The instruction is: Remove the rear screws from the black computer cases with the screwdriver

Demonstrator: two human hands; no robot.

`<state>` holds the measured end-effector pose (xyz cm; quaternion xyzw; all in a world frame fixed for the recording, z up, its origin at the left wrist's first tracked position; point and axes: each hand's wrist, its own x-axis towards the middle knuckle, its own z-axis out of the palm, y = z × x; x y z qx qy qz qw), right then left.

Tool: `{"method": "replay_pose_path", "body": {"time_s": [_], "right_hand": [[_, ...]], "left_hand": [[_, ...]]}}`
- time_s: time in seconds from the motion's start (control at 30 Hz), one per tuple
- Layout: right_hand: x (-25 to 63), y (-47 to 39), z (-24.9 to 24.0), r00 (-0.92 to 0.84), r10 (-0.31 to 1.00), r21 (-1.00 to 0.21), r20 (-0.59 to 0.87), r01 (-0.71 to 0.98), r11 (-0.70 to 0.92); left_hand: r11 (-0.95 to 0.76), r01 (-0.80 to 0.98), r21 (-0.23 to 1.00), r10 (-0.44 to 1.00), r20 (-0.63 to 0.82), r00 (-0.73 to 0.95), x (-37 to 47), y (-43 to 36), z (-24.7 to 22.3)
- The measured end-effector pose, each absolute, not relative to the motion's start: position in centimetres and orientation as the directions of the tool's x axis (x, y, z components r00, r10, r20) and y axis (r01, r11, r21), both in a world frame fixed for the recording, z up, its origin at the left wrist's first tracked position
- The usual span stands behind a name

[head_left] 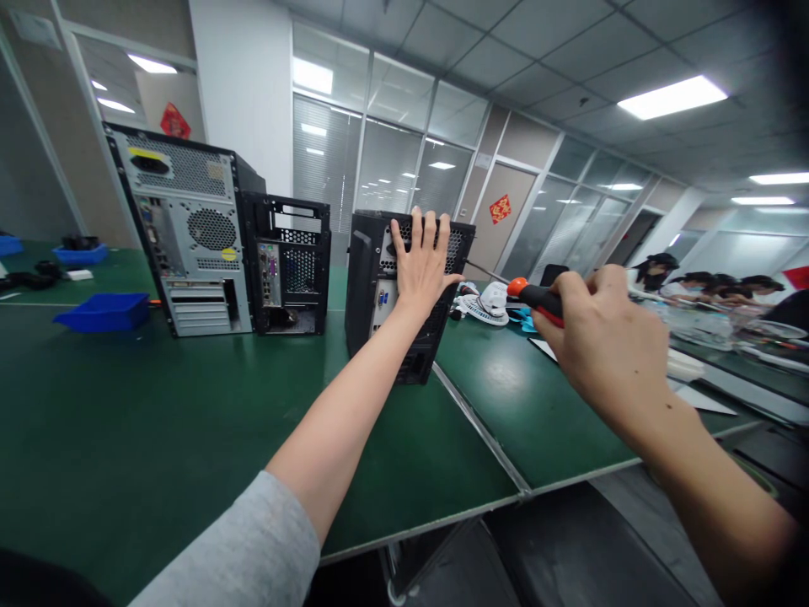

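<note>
A black computer case stands upright on the green table, its back panel turned towards me. My left hand lies against the upper part of that panel with its fingers spread, covering some of the vent mesh and ports. My right hand is wrapped around the black and red handle of a screwdriver with an orange collar. The thin shaft points left to the upper right edge of the case. Whether its tip sits in a screw is too small to tell.
Two more computer cases, one tall and one smaller, stand to the left beside a blue tray. A white fan-like part lies behind the screwdriver. A seam crosses the table. Several people sit at the far right.
</note>
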<state>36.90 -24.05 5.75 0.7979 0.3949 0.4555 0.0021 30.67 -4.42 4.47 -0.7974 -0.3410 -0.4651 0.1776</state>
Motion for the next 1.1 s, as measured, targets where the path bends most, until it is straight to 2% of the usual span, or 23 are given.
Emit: {"method": "replay_pose_path", "body": {"time_s": [0.8, 1.1], "right_hand": [[37.65, -24.29, 5.64, 0.211, 0.641, 0.390, 0.738, 0.643, -0.660], [37.35, -24.45, 5.77, 0.272, 0.658, 0.406, 0.702, 0.606, -0.684]], "left_hand": [[-0.729, 0.682, 0.067, 0.416, 0.833, 0.364, 30.36, -4.85, 4.77], [-0.721, 0.691, 0.058, 0.411, 0.838, 0.359, 30.39, -4.88, 4.75]]}}
